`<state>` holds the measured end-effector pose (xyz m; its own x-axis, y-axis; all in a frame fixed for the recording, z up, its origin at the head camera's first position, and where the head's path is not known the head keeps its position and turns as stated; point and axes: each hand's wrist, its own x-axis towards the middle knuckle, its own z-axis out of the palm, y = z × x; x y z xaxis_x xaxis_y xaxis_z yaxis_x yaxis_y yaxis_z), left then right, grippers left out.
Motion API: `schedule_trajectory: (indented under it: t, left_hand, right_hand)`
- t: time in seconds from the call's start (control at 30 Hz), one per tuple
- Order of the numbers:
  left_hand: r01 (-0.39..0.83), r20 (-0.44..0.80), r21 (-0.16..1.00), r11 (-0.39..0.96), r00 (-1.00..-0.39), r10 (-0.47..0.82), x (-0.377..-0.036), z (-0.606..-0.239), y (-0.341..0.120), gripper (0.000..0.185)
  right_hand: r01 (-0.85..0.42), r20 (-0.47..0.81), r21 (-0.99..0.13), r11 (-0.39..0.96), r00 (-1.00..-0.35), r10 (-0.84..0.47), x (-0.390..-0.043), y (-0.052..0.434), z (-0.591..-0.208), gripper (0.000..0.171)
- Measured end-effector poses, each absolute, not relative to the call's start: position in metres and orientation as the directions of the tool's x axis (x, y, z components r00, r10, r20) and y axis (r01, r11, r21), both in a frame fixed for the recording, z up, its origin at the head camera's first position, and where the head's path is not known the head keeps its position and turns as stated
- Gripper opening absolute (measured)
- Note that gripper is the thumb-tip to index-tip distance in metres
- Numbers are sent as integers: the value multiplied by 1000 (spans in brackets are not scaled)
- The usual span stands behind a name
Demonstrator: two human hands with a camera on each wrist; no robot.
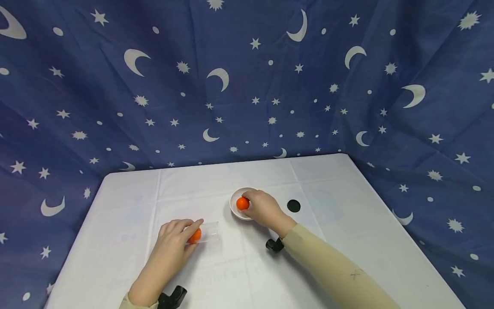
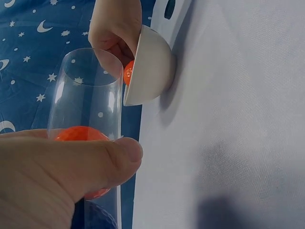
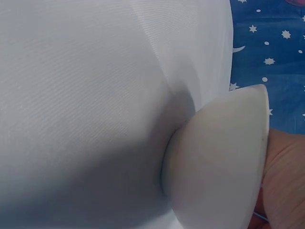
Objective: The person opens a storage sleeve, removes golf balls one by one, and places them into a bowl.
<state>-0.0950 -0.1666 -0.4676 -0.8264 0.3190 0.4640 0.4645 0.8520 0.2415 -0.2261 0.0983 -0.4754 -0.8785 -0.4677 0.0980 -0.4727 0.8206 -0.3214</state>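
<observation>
Left hand [image 1: 175,240] lies on the white table [image 1: 347,240], fingers and thumb curled round a clear cup [image 1: 208,232] lying on its side, mouth pointing away toward the bowl. An orange ball [image 1: 195,235] sits inside the cup, under the fingers; the left wrist view shows the thumb [image 2: 95,160] pressed across the cup wall with the ball behind it. Right hand [image 1: 264,208] reaches into a white bowl [image 1: 234,206] just right of the cup, fingertips pinching a second orange ball [image 1: 242,203] inside the bowl; whether that ball rests on the bowl floor or is lifted, cannot tell. Bowl stands upright on the table, near the centre, apart from the cup. Right wrist view shows only the bowl's outer wall and a bit of palm. A black disc [image 1: 293,205] lies flat on the table just right of the right hand. Blue star-and-moon cloth [image 1: 247,86] hangs behind and around the table.
</observation>
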Motion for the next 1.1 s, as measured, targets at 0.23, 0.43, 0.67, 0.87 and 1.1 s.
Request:
schedule_trajectory:
  t: [0.23,0.43,0.67,0.87,1.1]
  left_hand:
    - [463,457,249,850,-831,319,-94,-467,-165,64]
    - [479,482,242,844,-814,324,-95,-468,-165,64]
    - [475,475,243,846,-818,324,-94,-468,-165,65]
    - [462,463,246,852,-828,316,-94,-466,-165,66]
    - [468,479,243,849,-819,315,-94,-463,-164,66]
  right_hand:
    - [-477,79,-316,820,-874,-479,-228,97,-477,36]
    - [-483,67,-312,818,-870,-488,-227,99,-477,38]
    - [-468,51,-326,821,-876,-479,-225,100,-472,34]
    - [-464,82,-382,799,-878,-471,-220,103,-462,42]
    - [-503,131,-476,722,-852,-507,-209,108,-445,48]
